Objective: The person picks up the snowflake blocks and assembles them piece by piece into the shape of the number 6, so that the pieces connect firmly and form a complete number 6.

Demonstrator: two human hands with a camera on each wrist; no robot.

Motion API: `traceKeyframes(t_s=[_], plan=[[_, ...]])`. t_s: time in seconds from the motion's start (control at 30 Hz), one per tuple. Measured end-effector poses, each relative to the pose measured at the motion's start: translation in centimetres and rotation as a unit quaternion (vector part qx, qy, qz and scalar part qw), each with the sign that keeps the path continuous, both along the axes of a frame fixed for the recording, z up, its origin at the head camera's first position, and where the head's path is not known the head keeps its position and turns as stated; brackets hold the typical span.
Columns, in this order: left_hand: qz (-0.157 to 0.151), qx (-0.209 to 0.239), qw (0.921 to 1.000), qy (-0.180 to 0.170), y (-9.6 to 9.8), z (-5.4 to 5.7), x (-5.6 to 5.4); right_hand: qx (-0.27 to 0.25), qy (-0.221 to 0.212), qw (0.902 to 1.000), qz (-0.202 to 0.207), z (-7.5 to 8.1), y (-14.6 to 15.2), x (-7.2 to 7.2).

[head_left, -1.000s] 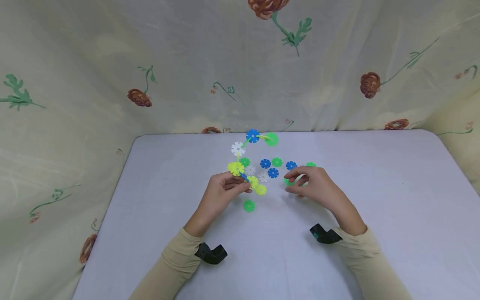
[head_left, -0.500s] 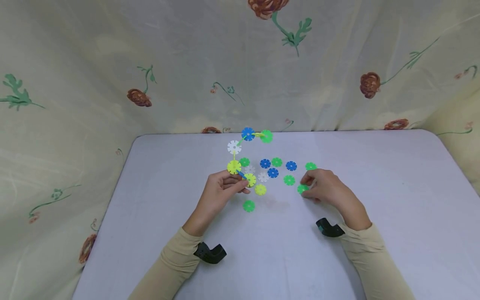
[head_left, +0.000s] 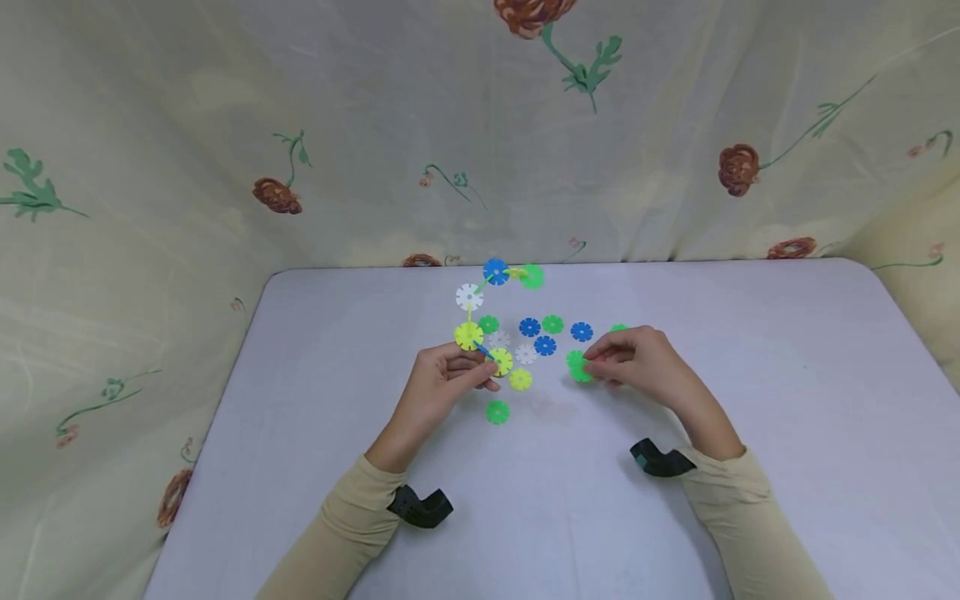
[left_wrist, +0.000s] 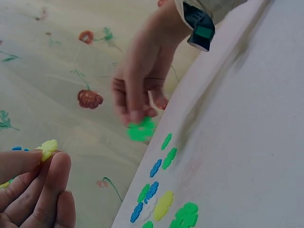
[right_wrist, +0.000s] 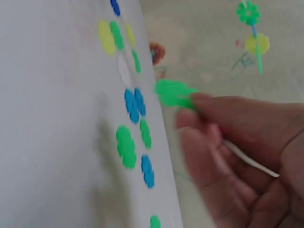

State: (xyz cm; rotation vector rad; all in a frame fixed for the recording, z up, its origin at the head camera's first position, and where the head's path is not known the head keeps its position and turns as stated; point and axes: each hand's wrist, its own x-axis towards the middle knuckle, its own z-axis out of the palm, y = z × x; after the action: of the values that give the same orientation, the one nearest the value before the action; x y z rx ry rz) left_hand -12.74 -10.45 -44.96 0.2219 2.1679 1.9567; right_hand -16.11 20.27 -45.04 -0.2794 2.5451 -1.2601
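Note:
My left hand (head_left: 450,377) pinches a yellow notched disc (head_left: 502,362) at the near end of a linked chain of interlocking snowflake discs. From there the chain runs up through another yellow disc (head_left: 468,336), a white disc (head_left: 469,297) and a blue disc (head_left: 496,272) to a green disc (head_left: 532,277) at its far end. Thumb and fingertips of my right hand (head_left: 641,367) pinch a loose green snowflake disc (right_wrist: 173,92), held off the table. In the head view it overlaps a second green disc lying beneath.
Between the hands, loose discs lie flat on the white table (head_left: 570,517): several blue discs (head_left: 545,346), a white disc (head_left: 526,354), a yellow disc (head_left: 521,379) and several green ones, with one green disc (head_left: 498,412) nearest. A flowered curtain (head_left: 360,125) hangs behind.
My right hand has moved right, picked a green disc off the table, then come back left with it. The left hand's chain has shifted slightly left.

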Motion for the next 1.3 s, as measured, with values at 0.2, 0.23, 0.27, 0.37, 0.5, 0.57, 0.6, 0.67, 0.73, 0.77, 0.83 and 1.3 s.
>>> traceKeyframes(t_s=[0.2, 0.23, 0.27, 0.37, 0.5, 0.57, 0.6, 0.67, 0.73, 0.77, 0.83, 1.3], plan=[[0.001, 0.006, 1.0000, -0.006, 0.1, 0.2, 0.1, -0.110, 0.060, 0.9919, -0.018, 0.8, -2.2, 1.3], [0.000, 0.009, 0.9999, -0.007, 0.1, 0.3, 0.2, -0.122, 0.066, 0.9902, -0.016, 0.9, -2.5, 1.5], [-0.002, 0.011, 0.9999, -0.006, 0.1, 0.3, 0.2, -0.131, 0.071, 0.9888, -0.013, 0.9, -2.9, 1.7], [-0.006, 0.012, 0.9999, -0.007, 0.2, 0.3, 0.2, -0.150, 0.081, 0.9854, -0.011, 1.1, -3.8, 2.2], [-0.010, 0.009, 0.9999, -0.009, 0.2, 0.3, 0.3, -0.155, 0.105, 0.9823, -0.008, 1.3, -4.5, 2.8], [-0.012, 0.008, 0.9998, -0.014, 0.2, 0.3, 0.3, -0.148, 0.129, 0.9804, -0.002, 1.3, -4.8, 3.0], [-0.013, 0.008, 0.9997, -0.016, 0.2, 0.4, 0.3, -0.143, 0.146, 0.9789, 0.003, 1.2, -4.9, 3.0], [-0.014, 0.008, 0.9996, -0.023, 0.2, 0.3, 0.3, -0.131, 0.182, 0.9745, 0.017, 1.1, -5.0, 3.1], [-0.016, 0.006, 0.9995, -0.026, 0.2, 0.3, 0.3, -0.117, 0.223, 0.9672, 0.033, 1.0, -5.2, 3.1], [-0.017, 0.006, 0.9995, -0.027, 0.2, 0.3, 0.2, -0.110, 0.242, 0.9632, 0.042, 1.0, -5.3, 3.2], [-0.020, 0.004, 0.9994, -0.027, 0.1, 0.3, 0.2, -0.097, 0.275, 0.9547, 0.061, 0.9, -5.4, 3.2], [-0.043, 0.002, 0.9991, -0.007, 0.1, 0.3, 0.3, -0.076, 0.385, 0.9138, 0.104, 0.3, -5.7, 2.9]])
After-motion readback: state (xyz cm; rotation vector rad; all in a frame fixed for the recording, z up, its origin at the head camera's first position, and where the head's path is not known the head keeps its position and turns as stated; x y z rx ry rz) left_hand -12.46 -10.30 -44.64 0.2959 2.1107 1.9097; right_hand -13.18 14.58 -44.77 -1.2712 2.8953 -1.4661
